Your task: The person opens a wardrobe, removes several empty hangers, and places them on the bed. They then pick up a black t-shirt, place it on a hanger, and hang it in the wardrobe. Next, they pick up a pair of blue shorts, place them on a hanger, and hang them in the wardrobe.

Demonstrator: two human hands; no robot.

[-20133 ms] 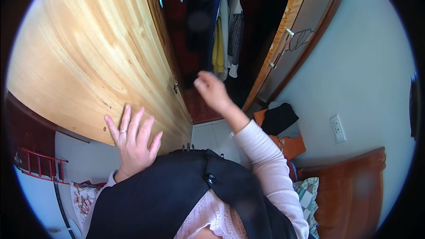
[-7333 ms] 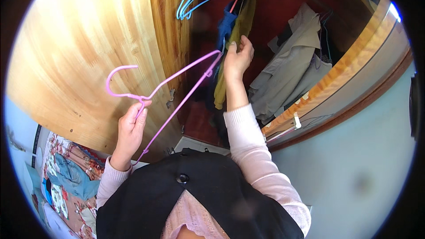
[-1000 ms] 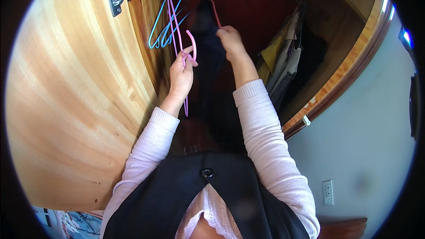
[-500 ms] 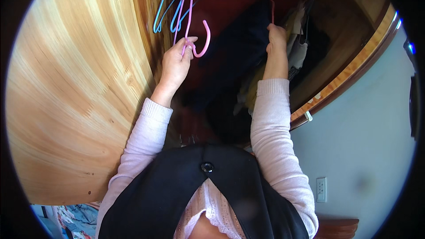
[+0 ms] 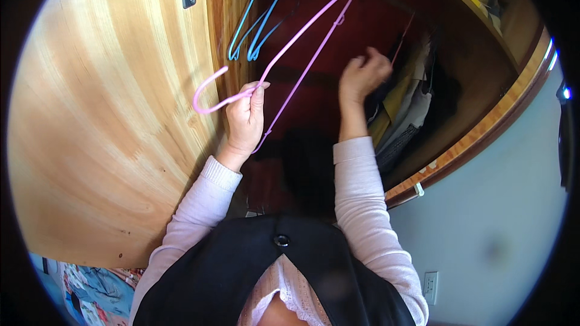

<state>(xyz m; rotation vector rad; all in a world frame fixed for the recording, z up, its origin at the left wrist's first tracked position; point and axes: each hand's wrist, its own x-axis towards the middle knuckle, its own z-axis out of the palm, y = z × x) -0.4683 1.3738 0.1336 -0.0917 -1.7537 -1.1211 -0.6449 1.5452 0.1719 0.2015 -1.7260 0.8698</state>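
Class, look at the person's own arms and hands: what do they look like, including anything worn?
Both arms are in long, pale pink sleeves, wrinkled along their length. The left one ends in a ribbed cuff short of the wrist. The left hand and right hand are ungloved; the right is somewhat blurred.

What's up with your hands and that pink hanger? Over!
Left hand gripping pink clothes hanger, no garment on it. Right hand raised beside hanging clothes, blurred, grip unclear. Nearest clutter: blue hangers.
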